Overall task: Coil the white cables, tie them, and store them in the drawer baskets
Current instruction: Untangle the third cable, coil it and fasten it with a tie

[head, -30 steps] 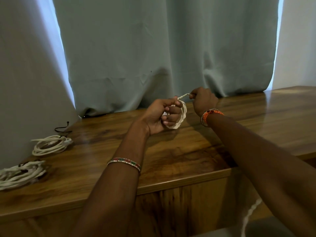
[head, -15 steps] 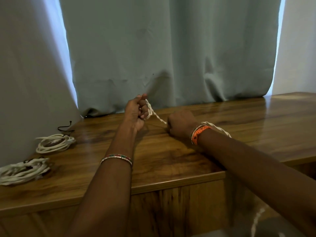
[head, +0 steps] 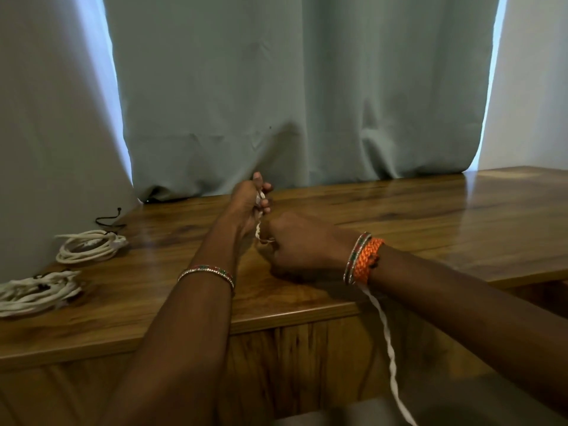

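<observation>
While gripped: one cable [head: 388, 335], two coils [head: 90, 245].

wooden table [head: 430, 222] — two coiled cables [head: 90, 245], black cord [head: 109, 218]

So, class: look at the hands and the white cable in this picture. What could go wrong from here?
1. The white cable trails off the table edge under the right wrist; its hanging weight could tug loops loose from the left hand.
2. The right hand works very close to the left, so loops may tangle.
</observation>
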A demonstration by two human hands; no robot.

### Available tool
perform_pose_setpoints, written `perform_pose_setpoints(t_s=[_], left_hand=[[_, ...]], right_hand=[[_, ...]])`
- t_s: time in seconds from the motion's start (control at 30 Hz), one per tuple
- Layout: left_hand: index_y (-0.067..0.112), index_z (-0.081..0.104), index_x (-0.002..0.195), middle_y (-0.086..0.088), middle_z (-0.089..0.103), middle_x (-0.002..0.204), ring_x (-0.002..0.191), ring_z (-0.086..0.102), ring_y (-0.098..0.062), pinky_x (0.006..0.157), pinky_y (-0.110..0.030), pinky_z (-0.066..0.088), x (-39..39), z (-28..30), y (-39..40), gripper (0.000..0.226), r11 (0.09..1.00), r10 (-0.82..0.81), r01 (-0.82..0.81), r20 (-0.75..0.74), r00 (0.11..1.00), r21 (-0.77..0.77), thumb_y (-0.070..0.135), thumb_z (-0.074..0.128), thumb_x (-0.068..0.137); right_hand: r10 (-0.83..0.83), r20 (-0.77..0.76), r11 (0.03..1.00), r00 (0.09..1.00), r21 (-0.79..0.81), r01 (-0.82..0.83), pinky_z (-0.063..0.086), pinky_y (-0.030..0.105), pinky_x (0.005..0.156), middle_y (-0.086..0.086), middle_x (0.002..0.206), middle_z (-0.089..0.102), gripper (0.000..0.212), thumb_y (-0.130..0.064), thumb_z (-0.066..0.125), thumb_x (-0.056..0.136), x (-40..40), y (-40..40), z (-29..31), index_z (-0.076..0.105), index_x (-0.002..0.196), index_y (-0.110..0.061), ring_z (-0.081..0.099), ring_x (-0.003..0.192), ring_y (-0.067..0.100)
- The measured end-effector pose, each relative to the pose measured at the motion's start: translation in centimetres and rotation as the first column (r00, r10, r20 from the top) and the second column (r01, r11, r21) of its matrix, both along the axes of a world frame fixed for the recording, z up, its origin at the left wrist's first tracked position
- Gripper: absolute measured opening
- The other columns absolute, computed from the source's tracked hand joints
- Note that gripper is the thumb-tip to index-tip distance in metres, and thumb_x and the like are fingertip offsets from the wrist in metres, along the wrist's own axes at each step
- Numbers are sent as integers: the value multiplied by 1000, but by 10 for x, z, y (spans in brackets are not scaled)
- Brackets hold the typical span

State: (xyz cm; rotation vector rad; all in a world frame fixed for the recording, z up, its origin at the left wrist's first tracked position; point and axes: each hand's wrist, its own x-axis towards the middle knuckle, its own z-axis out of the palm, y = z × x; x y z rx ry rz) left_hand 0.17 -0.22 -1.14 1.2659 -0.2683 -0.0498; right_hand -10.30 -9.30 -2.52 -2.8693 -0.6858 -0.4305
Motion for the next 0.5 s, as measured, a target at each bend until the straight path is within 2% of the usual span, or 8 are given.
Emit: perform_pose_setpoints(t_s=[0.1,0.17,0.23,0.3,0.33,0.4,0.5], left_hand=[[6,46,80,-1,43,71,36,38,-5,40,-17,32,-8,0,-7,37,992,64,-64,-1,998,107,30,30,103],[3,48,81,-6,46,75,45,39,-9,41,-19,33,-15,0,-13,30,964,88,-97,48,995,246,18,33,101],[5,41,65,-10,42,58,32,38,-5,33,-16,30,-20,-1,-18,35,920,63,-110,133,989,377,7,31,99],[5,38,61,-7,41,35,21,34,-3,28,-14,27,-21,-1,-22,38,876,35,-133,214,976,463,2,30,98],[4,39,61,-3,40,31,21,35,-4,31,-14,28,-20,-1,-23,36,863,23,-148,254,967,483,1,32,97],[7,40,65,-1,41,38,31,37,-10,39,-20,30,-17,-2,-23,30,869,-3,-163,335,942,467,3,35,94],[13,39,64,8,43,37,39,35,-10,40,-18,27,-16,-3,-24,30,913,-11,-139,364,931,383,9,36,94]], right_hand=[[1,-129,1000,992,23,2,41,23,51,6,86,59,11,-20,54,89,1,-4,15,59,87,-10,55,66,18],[-42,-238,991,970,111,70,39,18,40,6,75,58,14,-20,56,90,2,-10,29,62,87,-8,51,49,13],[-78,-284,968,955,207,141,32,15,35,3,59,49,17,-17,61,88,1,-18,47,61,74,-8,40,37,9],[-112,-294,954,949,236,185,29,19,38,4,58,45,18,-16,66,84,2,-29,62,65,78,0,36,42,11],[-111,-296,947,949,257,191,29,21,39,5,60,44,22,-16,66,83,3,-34,66,66,87,6,35,45,12],[-59,-315,909,947,375,181,26,21,39,4,56,42,30,-13,65,85,8,-43,66,63,99,13,33,44,10],[120,-331,806,936,584,103,21,17,36,-3,47,37,21,-13,57,91,18,-58,58,63,96,6,27,38,6]])
